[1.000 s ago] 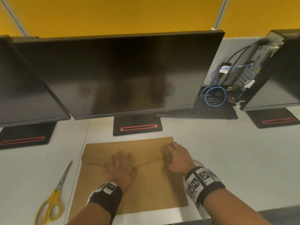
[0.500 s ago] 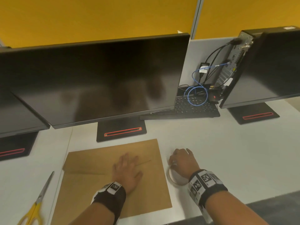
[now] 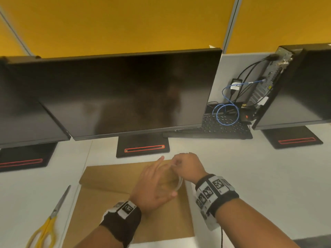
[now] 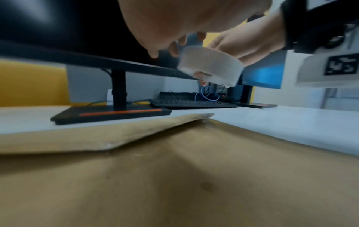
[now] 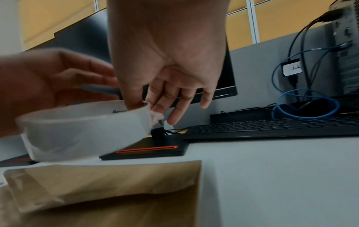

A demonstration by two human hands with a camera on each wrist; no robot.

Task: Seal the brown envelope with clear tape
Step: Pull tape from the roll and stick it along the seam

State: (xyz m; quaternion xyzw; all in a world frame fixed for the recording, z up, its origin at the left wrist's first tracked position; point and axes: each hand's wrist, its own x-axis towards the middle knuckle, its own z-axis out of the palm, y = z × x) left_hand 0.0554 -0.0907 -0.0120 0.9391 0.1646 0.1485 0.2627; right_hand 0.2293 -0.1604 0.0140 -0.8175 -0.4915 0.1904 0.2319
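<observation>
The brown envelope (image 3: 111, 194) lies flat on the white desk (image 3: 250, 176), its flap (image 4: 97, 138) folded down but lifting slightly. Both hands are raised above its far right part. My right hand (image 3: 179, 163) pinches the rim of the clear tape roll (image 3: 179, 184) between thumb and forefinger, which the right wrist view shows at the tape roll (image 5: 83, 130). My left hand (image 3: 157, 178) has fairly straight fingers and lies against the roll's left side. I cannot tell whether its thumb holds the roll. In the left wrist view the tape roll (image 4: 209, 67) hangs clear of the envelope.
Yellow-handled scissors (image 3: 46, 228) lie left of the envelope. A monitor's black base (image 3: 143, 149) stands just beyond the envelope's far edge. A black keyboard (image 3: 215, 129) with a blue cable sits at the back right. More monitors flank both sides.
My right hand picked the tape roll up off the desk right of the envelope and carried it left over the envelope. My left hand lifted off the flap and came up to the roll.
</observation>
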